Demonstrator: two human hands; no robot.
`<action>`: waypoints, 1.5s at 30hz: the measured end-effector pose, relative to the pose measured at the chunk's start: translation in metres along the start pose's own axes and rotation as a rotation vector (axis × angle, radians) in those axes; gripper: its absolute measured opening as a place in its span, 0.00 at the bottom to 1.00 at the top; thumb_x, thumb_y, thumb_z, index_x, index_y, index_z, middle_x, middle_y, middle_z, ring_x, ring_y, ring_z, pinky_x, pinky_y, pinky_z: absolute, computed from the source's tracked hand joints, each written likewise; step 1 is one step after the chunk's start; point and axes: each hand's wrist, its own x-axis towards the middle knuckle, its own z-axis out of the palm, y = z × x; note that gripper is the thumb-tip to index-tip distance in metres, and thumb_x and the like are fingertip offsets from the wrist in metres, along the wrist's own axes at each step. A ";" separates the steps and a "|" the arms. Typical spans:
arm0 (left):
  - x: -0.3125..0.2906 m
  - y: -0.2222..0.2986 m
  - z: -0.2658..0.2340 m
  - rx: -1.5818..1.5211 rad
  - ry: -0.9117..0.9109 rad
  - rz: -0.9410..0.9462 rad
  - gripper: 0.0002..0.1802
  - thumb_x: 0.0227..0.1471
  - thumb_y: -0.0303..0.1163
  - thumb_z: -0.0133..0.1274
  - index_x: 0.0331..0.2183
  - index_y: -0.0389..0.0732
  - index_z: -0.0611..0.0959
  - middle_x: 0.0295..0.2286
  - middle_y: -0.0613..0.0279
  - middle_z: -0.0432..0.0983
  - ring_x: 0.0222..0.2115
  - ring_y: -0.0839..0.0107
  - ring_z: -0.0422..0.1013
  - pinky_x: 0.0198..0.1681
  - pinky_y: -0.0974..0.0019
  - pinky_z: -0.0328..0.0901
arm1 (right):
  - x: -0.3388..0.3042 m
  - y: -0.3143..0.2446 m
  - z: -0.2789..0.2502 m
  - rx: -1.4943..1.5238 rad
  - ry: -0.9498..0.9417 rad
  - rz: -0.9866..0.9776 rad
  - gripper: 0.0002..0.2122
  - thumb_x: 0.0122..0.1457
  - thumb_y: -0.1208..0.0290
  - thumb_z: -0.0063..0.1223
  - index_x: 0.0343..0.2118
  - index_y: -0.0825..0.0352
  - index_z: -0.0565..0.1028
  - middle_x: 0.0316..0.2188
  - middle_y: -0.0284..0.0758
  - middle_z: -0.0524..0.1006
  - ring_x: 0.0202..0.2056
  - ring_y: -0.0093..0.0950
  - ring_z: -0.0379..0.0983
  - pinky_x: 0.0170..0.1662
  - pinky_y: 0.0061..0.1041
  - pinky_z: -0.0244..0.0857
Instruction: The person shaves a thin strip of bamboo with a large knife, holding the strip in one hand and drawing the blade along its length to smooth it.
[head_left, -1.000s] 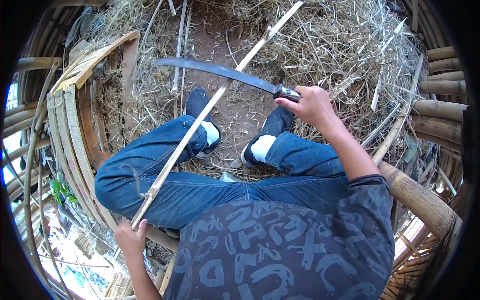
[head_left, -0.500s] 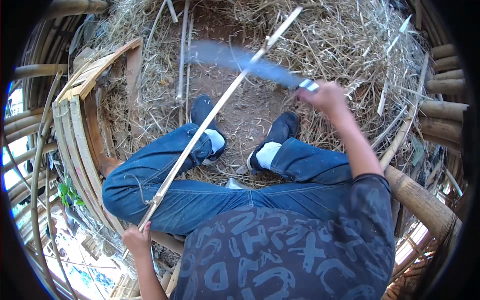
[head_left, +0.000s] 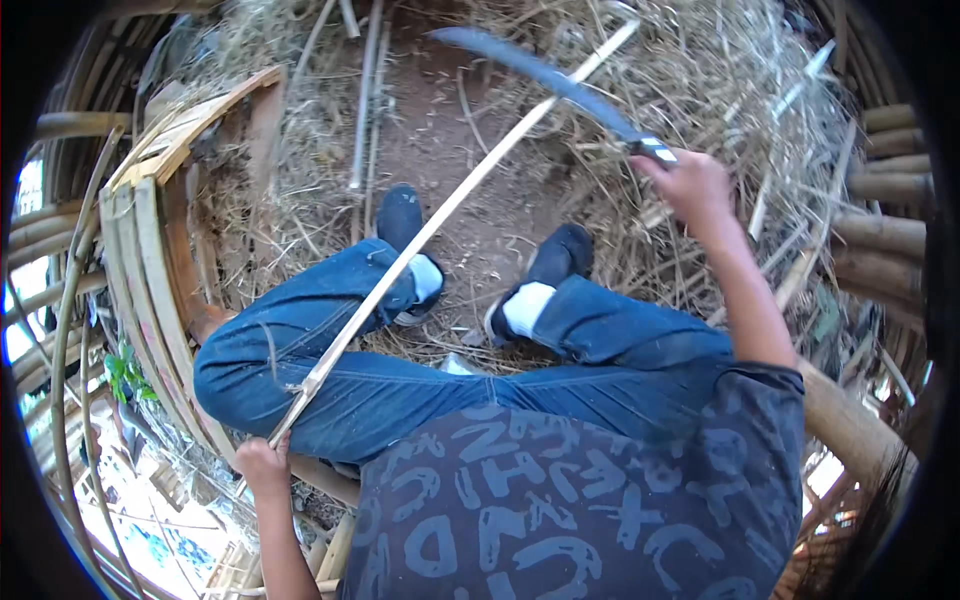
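My left hand is closed round the near end of a long pale bamboo strip, beside my left knee. The strip slants away to the upper right across my thigh, and a thin curled shaving hangs near its held end. In my right hand is the dark handle of a machete, its long curved blade pointing to the far left. Close to the strip's far end the blade crosses it; whether it bites into the strip cannot be made out.
A slatted wooden crate stands at my left. Straw and shavings cover the ground ahead, with thin sticks among them. A thick bamboo pole lies by my right hip. My shoes rest on bare soil. Bamboo walls rise at both sides.
The machete has moved toward the far end of the strip, and its blur is gone. My right hand has shifted right. The strip's far end sits slightly further right.
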 end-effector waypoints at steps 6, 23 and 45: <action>-0.006 -0.002 0.006 -0.008 -0.029 -0.099 0.41 0.49 0.62 0.50 0.13 0.28 0.74 0.16 0.35 0.69 0.22 0.37 0.68 0.27 0.43 0.61 | 0.010 -0.020 0.010 0.109 -0.179 -0.206 0.27 0.46 0.37 0.58 0.32 0.61 0.82 0.21 0.35 0.79 0.23 0.32 0.77 0.29 0.29 0.69; -0.011 -0.009 0.033 -0.180 0.177 -0.080 0.50 0.51 0.71 0.38 0.10 0.26 0.69 0.13 0.34 0.63 0.20 0.33 0.63 0.25 0.40 0.55 | 0.004 0.169 -0.128 -0.323 0.294 0.511 0.37 0.50 0.31 0.48 0.23 0.73 0.78 0.22 0.48 0.78 0.30 0.46 0.78 0.35 0.42 0.70; 0.015 0.008 -0.010 -0.317 0.064 -0.105 0.41 0.52 0.63 0.47 0.14 0.29 0.76 0.15 0.37 0.69 0.21 0.38 0.69 0.26 0.44 0.61 | -0.186 -0.136 0.008 2.424 -0.662 0.660 0.07 0.58 0.69 0.47 0.25 0.62 0.67 0.13 0.21 0.63 0.12 0.14 0.60 0.19 0.20 0.61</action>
